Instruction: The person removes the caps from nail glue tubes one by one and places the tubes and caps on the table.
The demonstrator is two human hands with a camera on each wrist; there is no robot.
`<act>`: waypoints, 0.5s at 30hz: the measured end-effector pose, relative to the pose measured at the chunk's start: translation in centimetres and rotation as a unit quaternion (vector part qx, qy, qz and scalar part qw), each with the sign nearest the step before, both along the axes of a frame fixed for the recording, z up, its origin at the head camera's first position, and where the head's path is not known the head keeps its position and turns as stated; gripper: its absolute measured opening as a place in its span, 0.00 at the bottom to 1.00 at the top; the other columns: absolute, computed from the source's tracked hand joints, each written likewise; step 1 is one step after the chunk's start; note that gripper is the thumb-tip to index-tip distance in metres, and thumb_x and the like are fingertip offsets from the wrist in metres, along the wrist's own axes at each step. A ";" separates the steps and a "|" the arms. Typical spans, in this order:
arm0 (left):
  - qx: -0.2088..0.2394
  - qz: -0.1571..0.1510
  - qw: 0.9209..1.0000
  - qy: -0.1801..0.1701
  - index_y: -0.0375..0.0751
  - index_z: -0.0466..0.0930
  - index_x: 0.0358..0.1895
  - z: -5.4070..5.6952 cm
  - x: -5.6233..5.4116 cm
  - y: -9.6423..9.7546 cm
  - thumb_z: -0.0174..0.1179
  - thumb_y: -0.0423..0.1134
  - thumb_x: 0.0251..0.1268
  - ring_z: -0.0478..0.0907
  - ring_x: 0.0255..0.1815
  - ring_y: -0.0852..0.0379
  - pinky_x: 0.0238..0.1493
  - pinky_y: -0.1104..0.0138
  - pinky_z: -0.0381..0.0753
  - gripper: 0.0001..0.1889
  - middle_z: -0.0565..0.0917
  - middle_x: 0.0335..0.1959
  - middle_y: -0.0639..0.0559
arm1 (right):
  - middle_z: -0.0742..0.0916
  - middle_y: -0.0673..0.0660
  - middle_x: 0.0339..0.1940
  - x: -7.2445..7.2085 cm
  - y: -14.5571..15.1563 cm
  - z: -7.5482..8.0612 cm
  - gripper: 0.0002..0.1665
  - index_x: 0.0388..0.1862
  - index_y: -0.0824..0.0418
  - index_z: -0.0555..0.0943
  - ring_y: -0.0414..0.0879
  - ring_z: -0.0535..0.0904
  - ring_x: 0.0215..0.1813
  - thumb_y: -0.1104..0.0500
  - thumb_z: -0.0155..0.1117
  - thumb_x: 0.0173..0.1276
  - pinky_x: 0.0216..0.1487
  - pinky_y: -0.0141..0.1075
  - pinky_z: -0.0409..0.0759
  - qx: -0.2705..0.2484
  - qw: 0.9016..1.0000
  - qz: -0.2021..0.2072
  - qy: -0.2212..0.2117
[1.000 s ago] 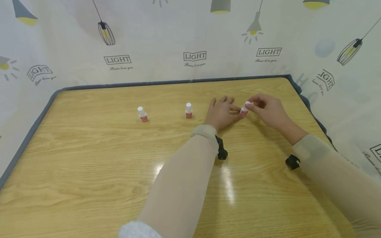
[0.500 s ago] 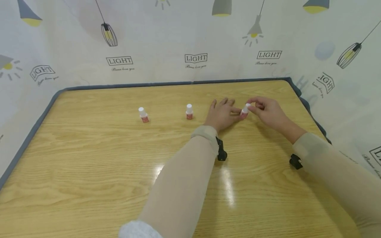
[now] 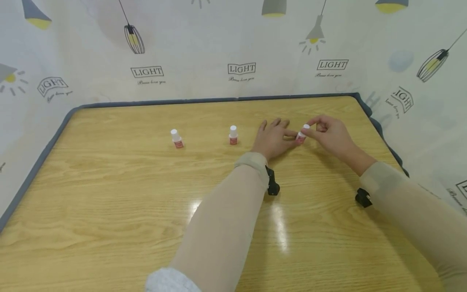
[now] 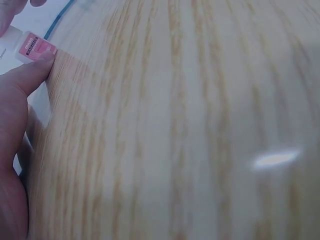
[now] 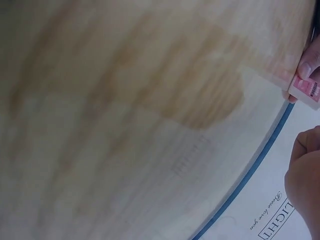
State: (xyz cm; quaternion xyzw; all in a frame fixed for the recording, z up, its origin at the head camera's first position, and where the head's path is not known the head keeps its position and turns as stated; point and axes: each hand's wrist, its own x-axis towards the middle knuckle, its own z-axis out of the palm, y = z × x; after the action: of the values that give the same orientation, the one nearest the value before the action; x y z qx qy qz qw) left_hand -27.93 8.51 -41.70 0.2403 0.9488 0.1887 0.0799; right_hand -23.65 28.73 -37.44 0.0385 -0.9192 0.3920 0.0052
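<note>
A small white bottle with a red-and-pink label [image 3: 300, 138] stands, leaning slightly in the head view, at the right of the wooden table. My left hand [image 3: 271, 140] lies low over the wood and pinches the bottle's lower part between thumb and forefinger, its other fingers spread. From the right, my right hand [image 3: 330, 136] grips the white cap with thumb and fingertips. The left wrist view shows the left thumb against the label [image 4: 36, 47]. In the right wrist view, the label [image 5: 309, 89] is at the right edge, with the right hand [image 5: 306, 170] below it.
Two similar bottles stand upright to the left: a middle bottle [image 3: 233, 136] and a far-left bottle [image 3: 176, 138]. The wooden table [image 3: 109, 194] has a dark blue-grey edge strip [image 3: 160, 102]. Behind it rises a white wall covering [image 3: 197, 48] printed with lamps.
Both hands stay on the same bottle in nearly the same pose. The head view has shifted slightly; the other bottles have not moved on the table.
</note>
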 end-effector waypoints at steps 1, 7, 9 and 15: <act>0.000 0.000 1.000 0.001 0.79 0.76 0.71 0.0 0.0 0.0 0.50 0.74 0.75 0.46 0.91 0.56 0.92 0.48 0.38 0.26 0.58 0.88 0.62 | 0.65 0.43 0.20 0.0 0.0 0.0 0.26 0.56 0.57 0.85 0.40 0.59 0.25 0.38 0.70 0.74 0.34 0.34 0.67 -0.001 1.000 0.002 0.003; -0.008 -0.003 1.000 0.004 0.79 0.77 0.71 0.1 0.0 0.1 0.51 0.73 0.76 0.46 0.91 0.56 0.92 0.48 0.38 0.26 0.58 0.88 0.63 | 0.64 0.44 0.19 0.1 0.2 0.1 0.22 0.62 0.57 0.86 0.41 0.57 0.24 0.46 0.68 0.78 0.34 0.34 0.68 -0.007 1.000 0.019 0.006; -0.009 -0.003 1.000 0.004 0.78 0.76 0.72 0.0 0.0 0.1 0.51 0.73 0.76 0.46 0.91 0.56 0.92 0.48 0.39 0.26 0.58 0.88 0.63 | 0.65 0.44 0.18 0.1 0.2 0.1 0.24 0.63 0.57 0.86 0.41 0.57 0.23 0.45 0.69 0.78 0.33 0.35 0.67 -0.011 1.000 0.020 0.002; 0.001 -0.002 1.000 0.004 0.78 0.77 0.71 0.0 0.0 0.0 0.51 0.74 0.75 0.47 0.91 0.56 0.91 0.48 0.39 0.27 0.58 0.88 0.63 | 0.67 0.43 0.17 -0.1 0.3 0.1 0.29 0.60 0.55 0.82 0.40 0.60 0.21 0.37 0.72 0.72 0.29 0.38 0.65 -0.014 1.000 0.000 -0.023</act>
State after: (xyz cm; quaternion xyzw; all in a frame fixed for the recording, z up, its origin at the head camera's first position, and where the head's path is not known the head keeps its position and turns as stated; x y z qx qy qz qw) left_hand -27.96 8.46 -41.69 0.2426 0.9486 0.1885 0.0766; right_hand -23.77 29.07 -37.35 0.0293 -0.9134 0.4056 -0.0154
